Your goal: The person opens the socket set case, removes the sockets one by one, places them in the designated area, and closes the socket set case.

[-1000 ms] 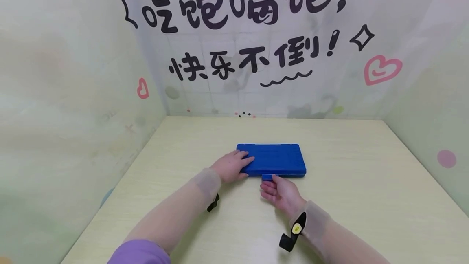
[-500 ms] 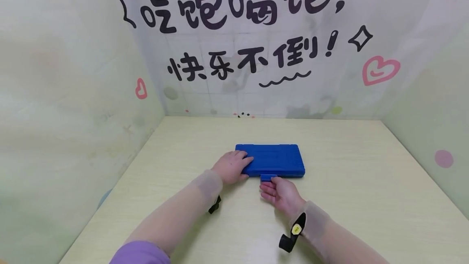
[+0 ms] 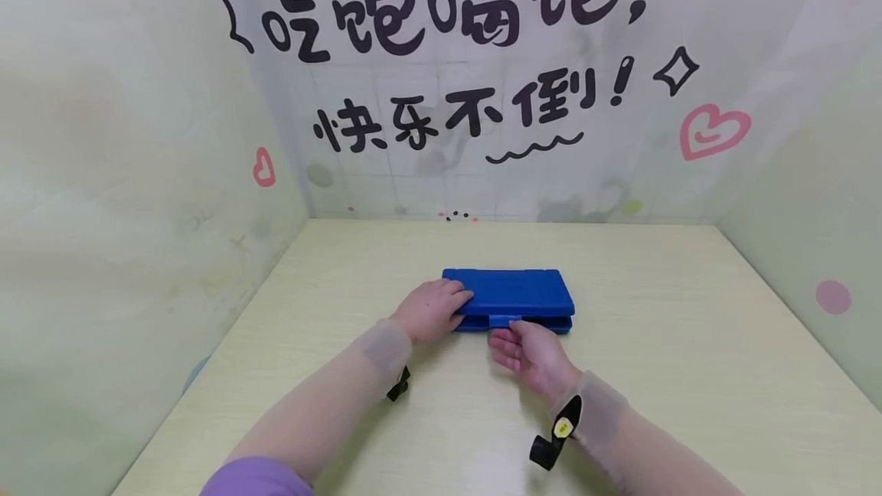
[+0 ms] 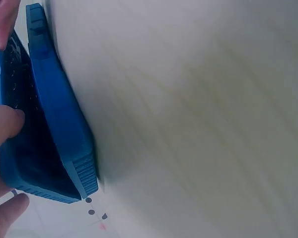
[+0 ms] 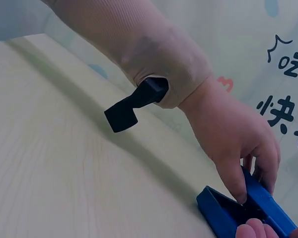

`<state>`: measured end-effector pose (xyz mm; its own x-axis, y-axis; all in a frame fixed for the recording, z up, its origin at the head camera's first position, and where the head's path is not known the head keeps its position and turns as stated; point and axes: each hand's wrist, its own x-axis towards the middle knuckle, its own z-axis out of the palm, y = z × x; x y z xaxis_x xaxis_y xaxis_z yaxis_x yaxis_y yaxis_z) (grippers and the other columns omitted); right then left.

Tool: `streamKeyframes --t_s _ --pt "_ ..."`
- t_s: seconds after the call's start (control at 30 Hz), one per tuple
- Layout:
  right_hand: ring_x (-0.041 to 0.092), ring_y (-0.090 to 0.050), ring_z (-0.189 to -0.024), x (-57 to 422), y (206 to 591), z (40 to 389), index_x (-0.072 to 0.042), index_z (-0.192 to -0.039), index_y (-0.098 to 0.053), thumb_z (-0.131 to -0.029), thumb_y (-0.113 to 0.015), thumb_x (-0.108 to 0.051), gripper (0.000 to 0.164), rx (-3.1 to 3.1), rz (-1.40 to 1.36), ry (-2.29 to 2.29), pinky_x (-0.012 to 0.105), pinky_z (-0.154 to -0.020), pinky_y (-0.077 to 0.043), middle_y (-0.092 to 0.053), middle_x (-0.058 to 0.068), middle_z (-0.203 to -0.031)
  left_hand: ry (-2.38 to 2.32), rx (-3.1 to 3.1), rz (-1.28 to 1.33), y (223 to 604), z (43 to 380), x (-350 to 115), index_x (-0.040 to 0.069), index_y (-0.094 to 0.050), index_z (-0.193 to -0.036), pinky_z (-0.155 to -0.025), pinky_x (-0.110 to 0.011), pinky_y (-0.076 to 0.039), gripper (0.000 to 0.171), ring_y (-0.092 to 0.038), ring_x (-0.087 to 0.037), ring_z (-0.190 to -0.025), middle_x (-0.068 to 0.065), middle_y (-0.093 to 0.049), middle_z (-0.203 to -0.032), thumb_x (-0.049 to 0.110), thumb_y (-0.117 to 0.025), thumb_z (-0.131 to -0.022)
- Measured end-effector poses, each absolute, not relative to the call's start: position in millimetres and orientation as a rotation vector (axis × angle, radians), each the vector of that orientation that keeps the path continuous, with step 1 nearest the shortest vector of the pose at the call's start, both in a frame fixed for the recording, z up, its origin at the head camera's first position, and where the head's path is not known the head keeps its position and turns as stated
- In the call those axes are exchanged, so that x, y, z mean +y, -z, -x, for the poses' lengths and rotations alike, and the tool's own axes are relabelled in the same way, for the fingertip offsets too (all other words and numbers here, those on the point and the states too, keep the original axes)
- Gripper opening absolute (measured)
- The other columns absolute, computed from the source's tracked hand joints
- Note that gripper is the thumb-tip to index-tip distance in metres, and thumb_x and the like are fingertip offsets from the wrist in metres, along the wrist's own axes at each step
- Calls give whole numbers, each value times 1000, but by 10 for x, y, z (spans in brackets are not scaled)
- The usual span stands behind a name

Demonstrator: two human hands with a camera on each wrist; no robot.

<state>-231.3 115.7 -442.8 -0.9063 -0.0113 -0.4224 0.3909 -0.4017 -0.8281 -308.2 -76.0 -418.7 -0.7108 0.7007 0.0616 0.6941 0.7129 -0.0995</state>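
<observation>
A flat blue plastic case (image 3: 513, 293) lies on the table with its lid raised a little, leaving a dark gap along the front. My left hand (image 3: 429, 311) grips the lid's left end, thumb at the front edge and fingers over the top. In the left wrist view, the lid (image 4: 9, 166) tilts away from the base (image 4: 64, 114); that hand's thumb (image 4: 7, 121) presses the lid's edge. My right hand (image 3: 537, 354) pinches the tab (image 3: 505, 321) at the front middle, with its other fingers loosely curled below. What lies inside the case is hidden in shadow.
A pale wood-grain table (image 3: 689, 327) carries the case. Printed walls enclose it at the back (image 3: 413, 197), left and right. Dark straps (image 3: 547, 450) hang from both wrists near the tabletop.
The case was closed in both earlier frames; its lid has now lifted at the front, tab included. My right hand has risen slightly with the tab, and the left hand still holds the left end.
</observation>
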Motion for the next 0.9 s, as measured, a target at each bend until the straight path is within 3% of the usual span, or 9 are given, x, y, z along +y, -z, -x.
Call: streamKeyframes --t_s 0.1,0.23,0.33,0.4,0.5,0.6,0.73,0.9 --pt "33 -63 -108 1222 4398 2278 6 -137 -37 -104 -39 -17 40 1645 -463 2343 44 -86 -52 -58 27 -126 -77 -2810 1160 4163 3077 -764 11 -56 -135 -99 -33 -44 43 -54 -19 -116 -4 -59 -125 31 -60 -97" --pt "34 -68 -96 1378 4318 2183 6 -138 -37 -103 -43 -21 45 1863 -403 2204 42 -77 -56 -61 28 -119 -52 -2809 1168 4136 3061 -761 11 -57 -134 -97 -31 -46 43 -55 -19 -113 -3 -59 -123 31 -60 -96" --pt "27 -68 -83 1532 4242 2144 4 -129 -49 -101 -49 -22 38 2250 -216 1956 37 -70 -55 -65 22 -107 -64 -2798 1177 4139 3059 -768 11 -58 -134 -96 -30 -46 42 -55 -18 -113 -3 -59 -122 31 -60 -96" --pt "22 -64 -82 1651 4209 2173 0 -121 -59 -98 -56 -22 31 2662 54 1638 36 -69 -54 -67 14 -101 -70 -2793 1177 4145 3061 -778 11 -58 -133 -96 -29 -46 42 -55 -17 -113 -2 -60 -122 30 -61 -96" --pt "26 -62 -96 1839 4189 2281 -3 -115 -67 -91 -68 -20 29 3199 509 972 42 -80 -52 -67 11 -107 -69 -2787 1171 4153 3064 -794 12 -59 -133 -96 -29 -46 42 -55 -17 -113 -2 -60 -122 30 -61 -96" --pt "37 -54 -117 2003 4209 2403 -1 -124 -63 -85 -75 -18 44 3350 808 495 50 -96 -44 -60 17 -126 -63 -2787 1169 4158 3064 -806 11 -59 -133 -96 -29 -46 42 -55 -18 -113 -3 -60 -122 31 -61 -96" --pt "41 -49 -124 2135 4254 2504 2 -131 -57 -83 -77 -17 55 3271 881 283 54 -104 -36 -53 23 -135 -57 -2792 1174 4172 3063 -814 11 -59 -133 -96 -29 -46 42 -55 -18 -113 -3 -60 -123 31 -61 -96" --pt "36 -55 -119 2207 4302 2566 0 -129 -59 -83 -76 -13 51 3262 928 140 52 -104 -36 -58 21 -129 -39 -2795 1188 4184 3056 -814 11 -59 -133 -96 -29 -46 42 -55 -18 -113 -3 -60 -122 31 -61 -96"
